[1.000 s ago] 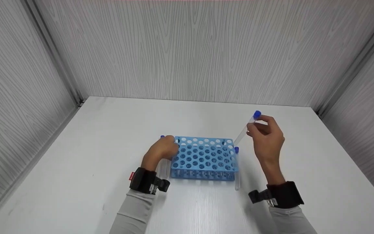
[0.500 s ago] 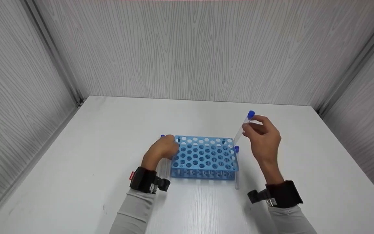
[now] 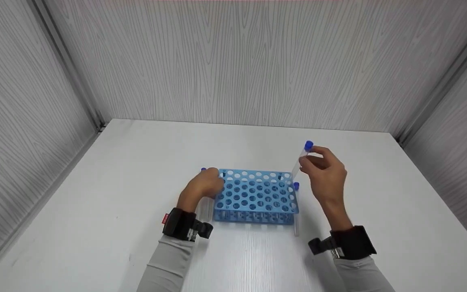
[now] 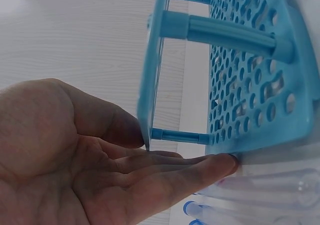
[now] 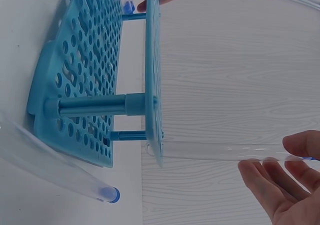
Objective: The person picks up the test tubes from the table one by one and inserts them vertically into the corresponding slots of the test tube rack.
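Observation:
A blue test tube rack [image 3: 255, 193] with rows of round holes stands upright on the table. My left hand [image 3: 203, 184] grips its left end; in the left wrist view the thumb rests on the edge of the top plate and the fingers stretch along the side. Beyond the rack's right end, my right hand [image 3: 326, 174] pinches a clear test tube [image 5: 215, 151] just below its blue cap [image 3: 308, 145]. That tube leans, its lower tip at the top plate's far right corner. Whether the tip is inside a hole I cannot tell.
Another capped test tube [image 3: 296, 225] lies along the rack's right side. Several more test tubes [image 3: 206, 209] lie by the left end, partly under the left hand. Grey wood-grain panels [image 3: 237, 61] enclose the white table [image 3: 148, 154] at the back and both sides.
My right hand has moved a little left with the test tube, which now stands steeper, its tip against the rack's far right corner. My left hand and the rack have stayed in place.

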{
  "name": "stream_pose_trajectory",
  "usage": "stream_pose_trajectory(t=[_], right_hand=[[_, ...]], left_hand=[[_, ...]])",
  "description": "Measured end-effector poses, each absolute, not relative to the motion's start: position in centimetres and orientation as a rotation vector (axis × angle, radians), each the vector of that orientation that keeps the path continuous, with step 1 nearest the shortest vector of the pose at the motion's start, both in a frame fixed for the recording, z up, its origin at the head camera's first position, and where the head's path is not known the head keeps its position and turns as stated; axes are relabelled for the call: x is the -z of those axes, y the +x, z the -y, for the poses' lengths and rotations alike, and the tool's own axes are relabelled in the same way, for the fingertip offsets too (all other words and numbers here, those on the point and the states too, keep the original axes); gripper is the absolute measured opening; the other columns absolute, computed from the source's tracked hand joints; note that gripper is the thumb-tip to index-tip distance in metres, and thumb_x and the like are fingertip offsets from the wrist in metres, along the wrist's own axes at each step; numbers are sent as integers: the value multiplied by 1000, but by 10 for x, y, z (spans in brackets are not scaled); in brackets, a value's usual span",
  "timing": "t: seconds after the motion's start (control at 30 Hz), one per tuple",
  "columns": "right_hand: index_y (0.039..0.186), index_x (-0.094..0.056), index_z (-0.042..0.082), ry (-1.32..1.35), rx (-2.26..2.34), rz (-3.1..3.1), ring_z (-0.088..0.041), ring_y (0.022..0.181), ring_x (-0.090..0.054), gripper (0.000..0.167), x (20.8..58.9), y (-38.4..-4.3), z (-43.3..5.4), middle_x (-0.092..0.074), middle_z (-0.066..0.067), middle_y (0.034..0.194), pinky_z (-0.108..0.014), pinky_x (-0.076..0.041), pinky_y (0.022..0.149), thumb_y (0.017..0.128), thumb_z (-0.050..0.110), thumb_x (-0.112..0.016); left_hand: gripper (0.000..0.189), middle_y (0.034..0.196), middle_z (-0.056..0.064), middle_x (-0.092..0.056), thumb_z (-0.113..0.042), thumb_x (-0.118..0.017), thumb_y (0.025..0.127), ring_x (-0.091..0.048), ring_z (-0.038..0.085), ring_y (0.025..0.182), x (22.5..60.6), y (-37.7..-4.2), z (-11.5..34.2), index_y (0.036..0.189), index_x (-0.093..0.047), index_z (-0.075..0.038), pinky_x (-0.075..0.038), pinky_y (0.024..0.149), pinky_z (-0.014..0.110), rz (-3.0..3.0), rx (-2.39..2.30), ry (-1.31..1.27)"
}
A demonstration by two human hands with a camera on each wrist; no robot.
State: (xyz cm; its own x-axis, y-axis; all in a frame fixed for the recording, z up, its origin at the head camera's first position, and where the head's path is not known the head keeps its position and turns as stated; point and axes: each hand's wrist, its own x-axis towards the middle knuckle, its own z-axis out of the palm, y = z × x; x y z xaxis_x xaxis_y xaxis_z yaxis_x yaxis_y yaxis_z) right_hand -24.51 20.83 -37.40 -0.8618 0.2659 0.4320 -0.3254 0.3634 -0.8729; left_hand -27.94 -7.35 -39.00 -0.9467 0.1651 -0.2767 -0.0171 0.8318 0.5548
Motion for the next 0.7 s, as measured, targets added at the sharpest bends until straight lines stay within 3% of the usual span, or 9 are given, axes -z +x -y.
stream_pose_trajectory(t=[0.5, 0.7], right_hand=[[123, -69, 9, 41, -1503, 2258, -23, 97, -74, 30, 379, -247, -207, -75, -13, 108, -21, -58, 77, 94, 15, -70], [123, -69, 8, 33, -1507, 2293, -24, 97, -74, 31, 381, -247, -206, -75, -14, 108, -23, -59, 77, 93, 14, -70]], left_hand=[[46, 123, 21, -61, -19, -38, 104, -56, 30, 102, 392, -280, 74, 139, -51, 7, -49, 91, 44, -2696, -827, 114], [47, 122, 20, -61, -17, -37, 103, -57, 30, 100, 391, -280, 74, 140, -50, 8, -49, 82, 39, -2685, -828, 113]])
